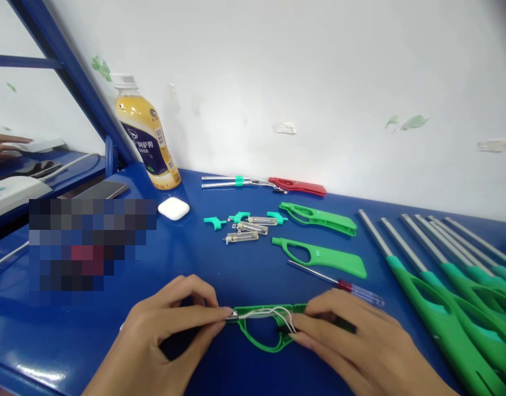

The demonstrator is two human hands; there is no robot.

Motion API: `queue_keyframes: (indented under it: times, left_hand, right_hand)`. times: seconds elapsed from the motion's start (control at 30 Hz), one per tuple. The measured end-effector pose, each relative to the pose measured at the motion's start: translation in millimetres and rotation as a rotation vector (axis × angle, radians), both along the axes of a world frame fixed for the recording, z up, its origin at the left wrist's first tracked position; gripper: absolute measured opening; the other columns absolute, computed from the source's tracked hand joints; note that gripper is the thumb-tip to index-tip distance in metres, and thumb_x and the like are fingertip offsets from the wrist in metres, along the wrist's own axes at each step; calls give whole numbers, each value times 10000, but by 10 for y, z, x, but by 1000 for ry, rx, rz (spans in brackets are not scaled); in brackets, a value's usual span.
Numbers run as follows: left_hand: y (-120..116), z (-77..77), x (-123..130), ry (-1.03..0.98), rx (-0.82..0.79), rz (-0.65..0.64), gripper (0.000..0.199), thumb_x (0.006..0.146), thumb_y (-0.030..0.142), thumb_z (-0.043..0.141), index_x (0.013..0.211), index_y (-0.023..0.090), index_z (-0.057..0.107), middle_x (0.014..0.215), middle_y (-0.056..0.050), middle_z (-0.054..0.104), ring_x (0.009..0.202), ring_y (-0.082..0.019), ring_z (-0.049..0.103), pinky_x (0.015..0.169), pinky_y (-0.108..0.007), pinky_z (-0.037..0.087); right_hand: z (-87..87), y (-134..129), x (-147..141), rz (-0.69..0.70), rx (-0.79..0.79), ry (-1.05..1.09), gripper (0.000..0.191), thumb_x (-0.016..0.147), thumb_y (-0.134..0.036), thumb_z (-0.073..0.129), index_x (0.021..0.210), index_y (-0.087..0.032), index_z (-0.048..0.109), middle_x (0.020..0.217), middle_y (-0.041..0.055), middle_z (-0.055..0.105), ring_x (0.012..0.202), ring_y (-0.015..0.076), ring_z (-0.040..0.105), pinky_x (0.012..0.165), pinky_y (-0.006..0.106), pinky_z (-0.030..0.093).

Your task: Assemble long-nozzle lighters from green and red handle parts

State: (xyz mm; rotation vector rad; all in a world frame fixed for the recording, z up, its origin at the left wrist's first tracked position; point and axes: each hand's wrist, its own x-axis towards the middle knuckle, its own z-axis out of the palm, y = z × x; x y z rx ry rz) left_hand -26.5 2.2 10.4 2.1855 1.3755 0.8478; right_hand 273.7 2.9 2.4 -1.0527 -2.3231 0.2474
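In front of me lies a green lighter shell half (pixel 263 347) with a looped trigger opening, its inside facing up. My left hand (pixel 166 324) is closed at its left end, thumb and forefinger pinching a short metal tube end (pixel 233 315); the rest of that tube is hidden. White wires (pixel 269 311) run from there across the shell towards my right fingers. My right hand (pixel 356 335) is closed around the shell's right part, its fingertips at the wire ends and beside a small black part (pixel 282 329). What else those fingers cover is hidden.
Beyond my hands lie green shell halves (pixel 335 260), clear fuel tanks (pixel 242 237), teal triggers (pixel 214 221), a screwdriver (pixel 360 292), metal tubes (pixel 220 185) and a red shell (pixel 298 186). Several long lighters (pixel 430 313) are at right. A bottle (pixel 148 137) and white case (pixel 173 209) stand left.
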Motion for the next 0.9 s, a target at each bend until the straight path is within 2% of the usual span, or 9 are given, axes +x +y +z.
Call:
queue_keyframes:
  times: [0.13, 0.33, 0.67, 0.9]
  left_hand:
    - [49, 25, -7, 2, 8, -63, 204, 1042, 262, 683, 1076, 385, 842, 1002, 40, 735, 822, -99, 740, 707, -149, 593]
    - [90, 32, 22, -69, 1, -48, 235, 1026, 258, 669, 967, 399, 847, 937, 54, 724, 759, -84, 726, 650, -150, 556]
    - [136, 113, 89, -43, 11, -51, 272, 1009, 242, 653, 846, 358, 838, 898, 36, 707, 678, -79, 709, 589, -155, 532]
    - [129, 147, 101, -68, 86, -31, 250, 980, 250, 670, 813, 339, 833, 748, 51, 656, 581, -68, 668, 528, -121, 511]
  right_hand:
    - [-1, -17, 18, 10, -9, 1, 223, 1149, -311, 526, 1142, -303, 749, 974, -14, 734, 756, 108, 717, 721, 224, 592]
    - [16, -25, 32, 20, -10, -2, 223, 1150, -308, 523, 1176, -301, 744, 986, -14, 736, 760, 110, 706, 716, 232, 580]
    - [9, -16, 26, 18, -10, 1, 231, 1155, -323, 512, 1158, -301, 742, 976, -21, 730, 748, 98, 696, 703, 214, 565]
    - [46, 11, -33, -1, 29, 24, 291, 1166, -357, 483, 1097, -300, 759, 932, -30, 741, 721, 84, 711, 692, 188, 577]
